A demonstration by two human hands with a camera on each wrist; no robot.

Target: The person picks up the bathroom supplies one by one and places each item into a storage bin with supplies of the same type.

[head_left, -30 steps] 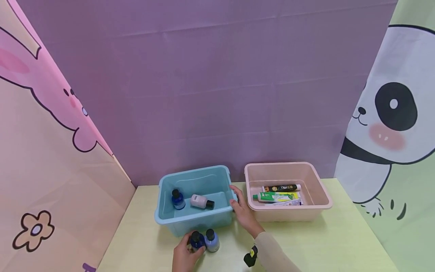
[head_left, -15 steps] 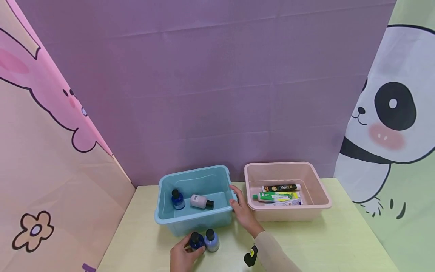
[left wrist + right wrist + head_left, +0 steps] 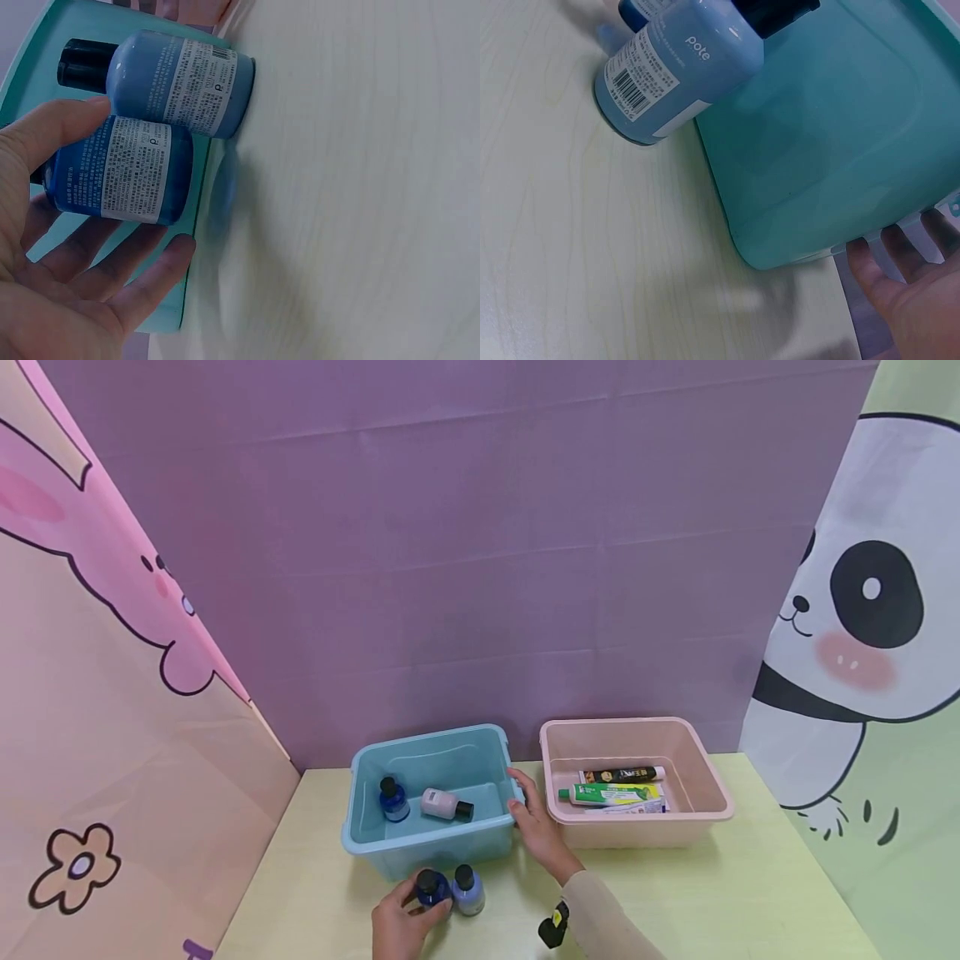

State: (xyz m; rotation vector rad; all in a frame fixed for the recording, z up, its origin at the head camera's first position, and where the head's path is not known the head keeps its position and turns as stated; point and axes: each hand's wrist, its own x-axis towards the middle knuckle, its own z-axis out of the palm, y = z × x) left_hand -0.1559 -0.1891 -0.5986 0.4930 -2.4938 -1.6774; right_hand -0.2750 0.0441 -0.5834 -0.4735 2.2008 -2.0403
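Thumb and fingers of my left hand (image 3: pixel 401 917) hold a dark blue bottle (image 3: pixel 432 889) with a black cap, in front of the blue bin. In the left wrist view the thumb lies on one side of this dark blue bottle (image 3: pixel 120 171) and the fingers on the other. Right beside it stands a light blue bottle (image 3: pixel 468 893), black-capped and upright on the table. My right hand (image 3: pixel 540 835) grips the right end of the blue bin (image 3: pixel 420 847) at its rim. Inside that bin are an upright blue bottle (image 3: pixel 393 802) and a pale pink bottle (image 3: pixel 438 803) lying down.
To the right stands a pink bin (image 3: pixel 637 835) with several toothpaste tubes (image 3: pixel 611 793) in it. A purple backdrop (image 3: pixel 465 568) rises behind the table (image 3: pixel 750 877), with printed cloth walls on both sides.
My left hand has shifted slightly to the left, and the dark blue bottle with it, a little away from the light blue one. The right hand and both bins stay put.
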